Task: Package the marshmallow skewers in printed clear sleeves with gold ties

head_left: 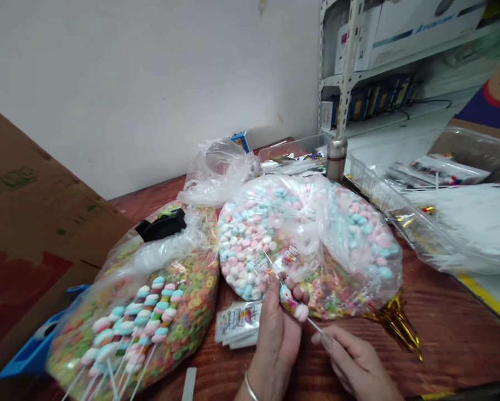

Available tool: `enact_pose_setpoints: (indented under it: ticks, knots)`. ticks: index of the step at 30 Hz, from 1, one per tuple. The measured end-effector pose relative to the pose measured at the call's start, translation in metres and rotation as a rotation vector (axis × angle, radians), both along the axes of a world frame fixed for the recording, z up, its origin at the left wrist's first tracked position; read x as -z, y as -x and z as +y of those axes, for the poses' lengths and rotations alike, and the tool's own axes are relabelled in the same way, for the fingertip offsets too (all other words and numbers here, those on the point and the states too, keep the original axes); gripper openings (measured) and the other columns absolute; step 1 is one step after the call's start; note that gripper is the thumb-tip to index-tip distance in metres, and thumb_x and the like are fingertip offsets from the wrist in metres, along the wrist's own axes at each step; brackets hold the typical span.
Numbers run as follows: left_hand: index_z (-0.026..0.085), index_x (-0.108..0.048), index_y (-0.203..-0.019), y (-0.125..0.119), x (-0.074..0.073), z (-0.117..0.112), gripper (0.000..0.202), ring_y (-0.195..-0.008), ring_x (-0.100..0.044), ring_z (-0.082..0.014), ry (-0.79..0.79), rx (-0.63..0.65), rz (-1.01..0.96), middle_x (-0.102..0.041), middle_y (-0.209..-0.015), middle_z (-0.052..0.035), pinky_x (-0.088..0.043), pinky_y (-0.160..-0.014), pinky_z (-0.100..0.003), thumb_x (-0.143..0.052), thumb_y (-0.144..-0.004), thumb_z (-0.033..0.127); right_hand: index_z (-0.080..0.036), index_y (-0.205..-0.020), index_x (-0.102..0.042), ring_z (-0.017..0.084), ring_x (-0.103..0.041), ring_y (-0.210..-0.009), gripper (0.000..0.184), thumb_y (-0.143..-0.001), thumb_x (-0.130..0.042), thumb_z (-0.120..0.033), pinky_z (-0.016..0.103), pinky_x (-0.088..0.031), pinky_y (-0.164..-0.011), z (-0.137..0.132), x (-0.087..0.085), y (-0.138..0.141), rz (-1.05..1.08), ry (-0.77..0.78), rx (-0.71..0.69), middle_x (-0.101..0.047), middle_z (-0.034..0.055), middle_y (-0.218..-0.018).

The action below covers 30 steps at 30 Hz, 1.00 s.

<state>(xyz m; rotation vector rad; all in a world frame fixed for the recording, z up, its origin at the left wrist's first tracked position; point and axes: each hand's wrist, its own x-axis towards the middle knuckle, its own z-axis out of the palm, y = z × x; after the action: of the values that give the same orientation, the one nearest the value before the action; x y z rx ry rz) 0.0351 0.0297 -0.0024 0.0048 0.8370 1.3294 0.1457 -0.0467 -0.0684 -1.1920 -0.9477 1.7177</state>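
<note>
My left hand [277,328] is closed around pastel candy pieces [294,303] threaded on a thin white stick [314,324]. My right hand [350,353] pinches the lower end of that stick just to the right. Both hands hover at the front of a reddish wooden table [442,328], right before a big clear bag of pink, blue and white marshmallow candies [283,234]. To the left lies a bag of colourful ring candies [183,295], with several finished candy skewers [132,328] resting on top of it.
A stack of small printed clear sleeves [239,323] lies by my left wrist. A black tape dispenser [161,225] sits on the left bag. Cardboard [32,223] leans at the left. Clear plastic trays [433,178], gold foil [394,320] and a metal shelf [345,72] stand right.
</note>
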Motion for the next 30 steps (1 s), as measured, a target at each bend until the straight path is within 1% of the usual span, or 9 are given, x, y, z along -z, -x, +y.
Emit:
enact_pose_setpoints:
  ticks: [6, 10, 13, 16, 18, 22, 25, 28, 30]
  knots:
    - [0.015, -0.060, -0.086, -0.015, 0.004, -0.007, 0.023, -0.053, -0.051, -0.0082, -0.045, -0.032, 0.036, -0.055, -0.065, 0.0022, -0.053, -0.060, -0.023, -0.069, -0.082, 0.035, -0.021, -0.084, -0.066, 0.019, -0.056, -0.065, 0.037, -0.093, -0.046, -0.051, 0.027, -0.041, -0.060, 0.002, 0.000, 0.007, -0.366, -0.296, 0.145, -0.062, 0.0046, -0.071]
    - [0.014, -0.061, -0.084, -0.013, 0.004, -0.006, 0.024, -0.056, -0.055, -0.0094, -0.067, 0.004, 0.016, -0.056, -0.066, 0.0007, -0.053, -0.061, -0.023, -0.067, -0.083, 0.037, -0.024, -0.096, -0.072, 0.025, -0.063, -0.071, 0.028, -0.088, -0.057, -0.047, 0.032, -0.044, -0.069, 0.002, 0.011, 0.004, -0.557, -0.418, 0.243, -0.072, 0.0106, -0.082]
    - [0.014, -0.061, -0.086, -0.007, 0.003, -0.004, 0.022, -0.056, -0.057, -0.0099, -0.039, -0.014, 0.024, -0.057, -0.066, 0.0002, -0.051, -0.058, -0.021, -0.068, -0.084, 0.034, -0.023, -0.081, -0.069, 0.019, -0.058, -0.058, 0.033, -0.087, -0.056, -0.053, 0.028, -0.044, -0.058, 0.001, 0.010, 0.005, -0.364, -0.324, 0.182, -0.066, 0.0054, -0.065]
    - [0.014, -0.060, -0.092, -0.002, 0.004, -0.001, 0.023, -0.056, -0.057, -0.0098, -0.050, 0.009, -0.022, -0.056, -0.066, 0.0006, -0.042, -0.044, -0.015, -0.068, -0.083, 0.034, -0.021, -0.073, -0.060, 0.008, -0.032, -0.035, 0.047, -0.083, -0.054, -0.066, 0.020, -0.027, -0.038, 0.002, 0.003, 0.008, 0.012, -0.023, 0.049, -0.040, -0.0076, -0.041]
    - [0.015, -0.058, -0.093, -0.002, 0.006, 0.000, 0.026, -0.053, -0.054, -0.0085, -0.065, 0.029, -0.046, -0.054, -0.065, 0.0017, -0.033, -0.038, -0.013, -0.070, -0.082, 0.036, -0.020, -0.073, -0.056, 0.003, -0.016, -0.031, 0.050, -0.079, -0.057, -0.069, 0.017, -0.017, -0.034, 0.003, -0.001, 0.010, 0.231, 0.125, -0.018, -0.027, -0.0131, -0.037]
    - [0.016, -0.058, -0.088, -0.013, 0.013, -0.009, 0.032, -0.048, -0.049, -0.0070, -0.055, 0.086, -0.012, -0.047, -0.055, 0.0055, -0.038, -0.044, -0.014, -0.070, -0.080, 0.044, -0.020, -0.073, -0.055, 0.001, -0.012, -0.027, 0.049, -0.076, -0.062, -0.067, 0.015, -0.017, -0.031, 0.011, -0.007, 0.014, 0.465, 0.232, -0.054, -0.025, -0.0154, -0.035]
    - [0.016, -0.059, -0.086, -0.021, 0.019, -0.018, 0.036, -0.053, -0.052, -0.0089, -0.071, 0.149, 0.053, -0.051, -0.058, 0.0033, -0.040, -0.049, -0.017, -0.066, -0.080, 0.051, -0.020, -0.077, -0.058, 0.005, -0.026, -0.030, 0.049, -0.074, -0.064, -0.069, 0.017, -0.027, -0.033, 0.018, -0.011, 0.017, 0.325, 0.163, 0.066, -0.035, -0.0118, -0.039]
    - [0.015, -0.060, -0.083, -0.020, 0.019, -0.018, 0.032, -0.059, -0.055, -0.0104, -0.099, 0.129, 0.075, -0.057, -0.064, 0.0006, -0.044, -0.058, -0.020, -0.067, -0.081, 0.046, -0.020, -0.086, -0.062, 0.016, -0.057, -0.059, 0.041, -0.080, -0.063, -0.060, 0.025, -0.047, -0.057, 0.019, -0.011, 0.014, -0.025, -0.102, 0.172, -0.058, -0.0008, -0.060]
    - [0.015, -0.062, -0.086, -0.016, 0.018, -0.016, 0.027, -0.063, -0.057, -0.0114, -0.115, 0.088, 0.095, -0.060, -0.068, -0.0007, -0.046, -0.063, -0.022, -0.069, -0.081, 0.041, -0.020, -0.084, -0.062, 0.020, -0.060, -0.074, 0.035, -0.088, -0.055, -0.054, 0.028, -0.048, -0.070, 0.015, -0.008, 0.009, -0.217, -0.243, 0.146, -0.064, 0.0034, -0.072]
